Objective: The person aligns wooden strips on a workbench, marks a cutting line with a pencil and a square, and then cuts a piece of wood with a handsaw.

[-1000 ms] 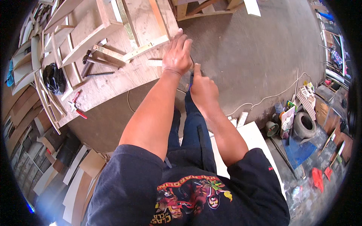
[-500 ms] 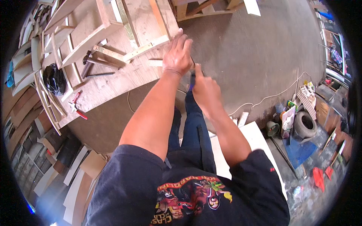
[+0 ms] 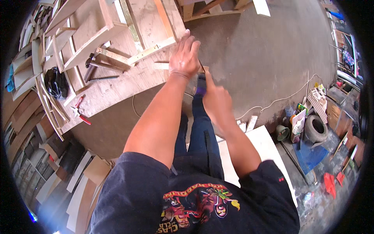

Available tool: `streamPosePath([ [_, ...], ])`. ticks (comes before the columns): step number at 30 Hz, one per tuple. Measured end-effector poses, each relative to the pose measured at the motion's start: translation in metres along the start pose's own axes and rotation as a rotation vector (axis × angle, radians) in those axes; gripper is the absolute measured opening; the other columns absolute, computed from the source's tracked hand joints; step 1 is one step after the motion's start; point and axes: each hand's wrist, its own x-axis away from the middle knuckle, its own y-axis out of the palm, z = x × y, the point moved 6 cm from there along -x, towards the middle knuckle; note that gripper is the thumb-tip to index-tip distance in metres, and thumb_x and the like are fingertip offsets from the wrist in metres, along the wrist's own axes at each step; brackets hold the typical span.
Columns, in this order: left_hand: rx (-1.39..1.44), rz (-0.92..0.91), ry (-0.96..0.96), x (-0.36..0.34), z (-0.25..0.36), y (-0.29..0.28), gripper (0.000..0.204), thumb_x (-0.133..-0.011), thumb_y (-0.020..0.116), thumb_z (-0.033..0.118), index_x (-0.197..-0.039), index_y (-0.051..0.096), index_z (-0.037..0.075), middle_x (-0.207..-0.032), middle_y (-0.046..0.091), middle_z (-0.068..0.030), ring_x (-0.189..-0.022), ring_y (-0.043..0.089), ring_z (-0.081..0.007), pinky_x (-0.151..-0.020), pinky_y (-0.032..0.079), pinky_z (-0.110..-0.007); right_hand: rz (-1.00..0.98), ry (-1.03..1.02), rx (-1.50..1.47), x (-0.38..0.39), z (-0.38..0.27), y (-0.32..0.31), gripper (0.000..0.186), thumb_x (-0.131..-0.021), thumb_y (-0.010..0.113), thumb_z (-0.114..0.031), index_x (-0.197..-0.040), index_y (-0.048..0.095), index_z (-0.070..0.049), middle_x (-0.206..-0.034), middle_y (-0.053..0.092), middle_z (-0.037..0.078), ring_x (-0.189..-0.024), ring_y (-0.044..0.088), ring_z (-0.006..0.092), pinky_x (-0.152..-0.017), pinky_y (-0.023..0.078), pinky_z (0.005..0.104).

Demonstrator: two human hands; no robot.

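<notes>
Tool (image 3: 201,66) more exposed; right hand (image 3: 216,100) drawn back.

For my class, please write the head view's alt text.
A person's left hand rests at the edge of a wooden workbench; the right hand grips a thin, mostly hidden tool nearby. Wooden framing, a hammer and red pliers lie on the workbench.

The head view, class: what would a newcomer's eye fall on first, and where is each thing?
Probably the left hand comes first, top centre at the wooden table's right edge, with the right hand just below and to its right, gripping a thin dark tool. Next, perhaps, come the red-handled pliers near the table's lower left corner. Far right, a tyre and, below it, a bright red scrap also stand out.
</notes>
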Motion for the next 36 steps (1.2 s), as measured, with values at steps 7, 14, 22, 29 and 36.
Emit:
streamPosePath([
  [7,-0.012,-0.002,-0.005,-0.005,-0.003,-0.006,0.035,-0.083,0.055,0.002,-0.117,0.062,0.007,-0.133,0.061,-0.0148,-0.144,0.045,-0.0349,-0.118,0.04,-0.049,-0.024,0.0,-0.026,0.003,-0.006,-0.007,0.068,-0.09,0.054,-0.004,-0.156,0.036,-0.008,-0.084,0.072,0.028,-0.082,0.074,0.0447,-0.072,0.058,0.0571],
  [14,-0.017,-0.04,-0.008,0.001,-0.001,0.001,0.033,-0.085,0.056,0.005,-0.118,0.059,0.007,-0.135,0.058,-0.0143,-0.146,0.042,-0.0335,-0.12,0.037,-0.049,-0.036,0.004,0.01,0.003,-0.002,-0.002,0.066,-0.091,0.052,-0.004,-0.155,0.038,-0.007,-0.085,0.073,0.026,-0.081,0.074,0.0448,-0.072,0.059,0.0563],
  [22,-0.038,-0.029,-0.002,0.0,-0.005,-0.002,0.032,-0.085,0.056,0.006,-0.117,0.059,0.006,-0.135,0.058,-0.0156,-0.146,0.042,-0.0347,-0.119,0.038,-0.05,0.006,-0.019,-0.031,0.003,-0.005,-0.002,0.066,-0.091,0.052,-0.005,-0.156,0.037,-0.007,-0.083,0.073,0.026,-0.081,0.073,0.0453,-0.07,0.058,0.0561],
  [29,-0.02,-0.016,0.028,-0.003,-0.002,0.004,0.032,-0.086,0.056,0.007,-0.118,0.059,0.006,-0.135,0.058,-0.0159,-0.146,0.042,-0.0348,-0.12,0.037,-0.05,0.017,-0.004,-0.045,-0.004,-0.001,-0.003,0.068,-0.09,0.053,-0.004,-0.156,0.036,-0.008,-0.084,0.073,0.027,-0.08,0.074,0.0445,-0.071,0.058,0.0565],
  [36,0.006,-0.019,0.009,-0.001,-0.002,0.0,0.034,-0.086,0.053,0.002,-0.119,0.06,0.005,-0.135,0.059,-0.017,-0.145,0.044,-0.0364,-0.119,0.039,-0.05,0.084,-0.008,-0.086,-0.015,-0.008,-0.004,0.071,-0.087,0.057,-0.004,-0.156,0.04,-0.013,-0.083,0.072,0.027,-0.082,0.072,0.0463,-0.073,0.056,0.0571],
])
